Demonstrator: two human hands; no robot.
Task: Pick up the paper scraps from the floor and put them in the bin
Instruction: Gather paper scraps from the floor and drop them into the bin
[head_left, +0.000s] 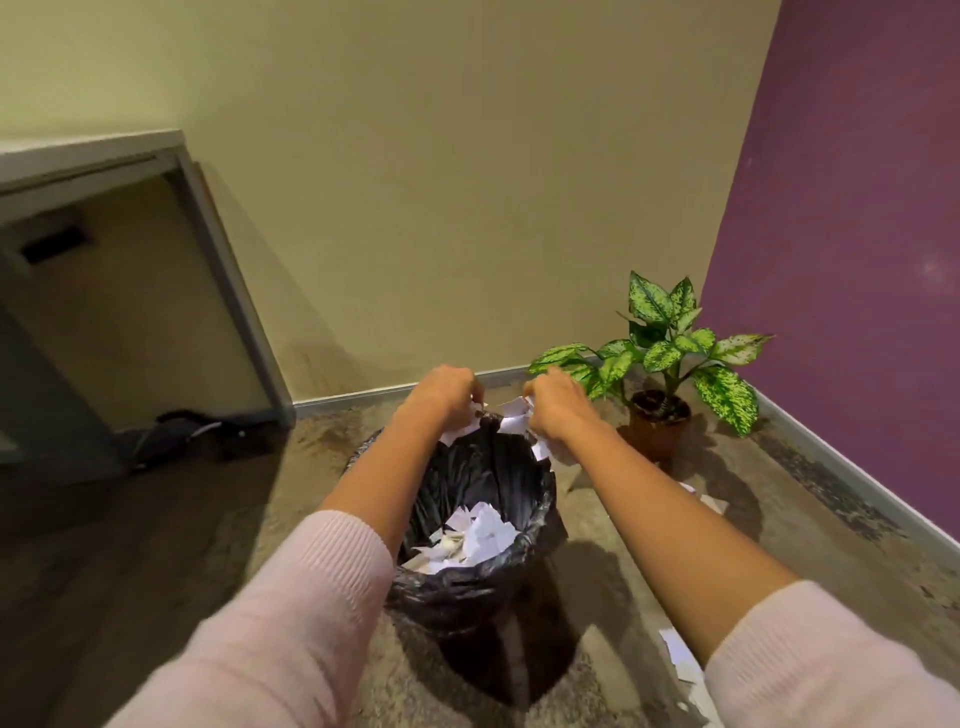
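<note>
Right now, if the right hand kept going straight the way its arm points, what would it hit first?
The right hand, gripping paper scraps, would probably reach the beige wall first, passing close by the left hand; depth is unclear.

I'm looking into a corner where a cream wall (467, 182) meets a purple wall (857, 234) on the right. The floor (831, 519) is mottled brown-grey, with grey skirting (363, 396) along its edge. At the left a grey door frame (228, 280) opens onto a dimmer space, a dark bundle (182, 436) lying at its foot. A plant (670, 343) with speckled green leaves stands in the corner in a brown pot (657, 421)
</note>
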